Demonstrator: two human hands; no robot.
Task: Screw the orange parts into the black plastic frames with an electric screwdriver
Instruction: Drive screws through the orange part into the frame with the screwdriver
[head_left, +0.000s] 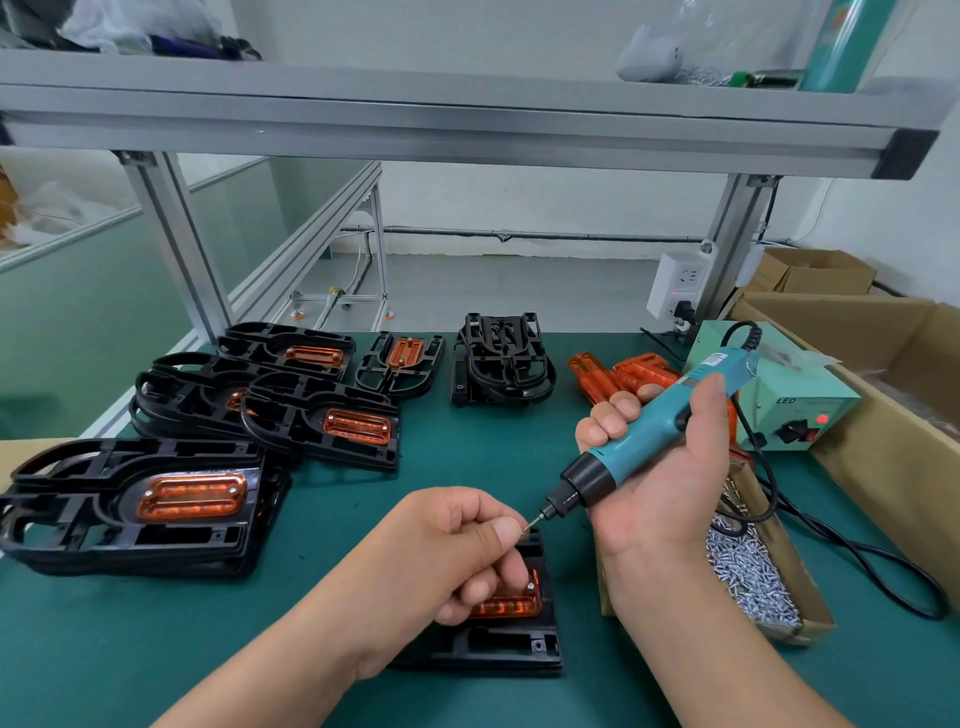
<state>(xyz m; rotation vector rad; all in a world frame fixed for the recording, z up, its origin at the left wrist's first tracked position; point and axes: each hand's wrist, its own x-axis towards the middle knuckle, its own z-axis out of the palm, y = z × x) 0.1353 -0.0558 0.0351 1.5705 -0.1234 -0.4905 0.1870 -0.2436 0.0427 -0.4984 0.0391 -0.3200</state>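
Orange part (511, 605) sits in the black frame (498, 644), flat on the table (156, 649); one screw head shows at its right corner. Left hand (457, 551), over the frame, pinches a small screw (527, 528) between thumb and forefinger at the bit tip. Right hand (654, 467) wraps the electric screwdriver (631, 448), angled down at the frame. Screw box (815, 618) just right of frame. Judgement: part is light, stiff, likely brittle. Steady the frame by its edge.

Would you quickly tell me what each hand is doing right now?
Left hand: closed, pinching what looks like a small silver screw at the bit tip.
Right hand: closed around the teal electric screwdriver.
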